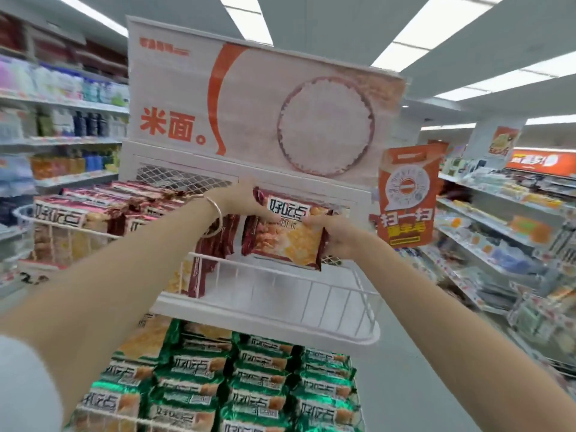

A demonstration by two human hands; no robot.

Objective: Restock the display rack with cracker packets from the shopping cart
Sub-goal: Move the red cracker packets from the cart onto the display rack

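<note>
Indoors, a shop aisle is seen from the wearer's head, with both bare arms reaching forward to a white rack [358,194]. The left hand [246,199] and right hand [341,236] together hold one red packet [290,235], with fingers curled round its upper left corner and its right edge. The packet hangs tilted just above the right half of the upper basket [280,269], a white wire tray. A thin bracelet [218,218] circles the left wrist. The left half of that basket is packed with more red packets [93,213] standing in rows, while the right half shows its bare white base (the wire front is see-through). Below, a lower tier carries green packets [255,385] laid in tight rows. Above the basket rises a white sign [249,98] with orange characters and a picture of a round bowl of rice. An orange tag [405,198] sticks out at the rack's right side. The left shelves [62,138] hold bottles, and the right shelves [498,232] hold wrapped goods. Long lights [420,23] cross a grey ceiling. The floor [405,369] is pale grey.
</note>
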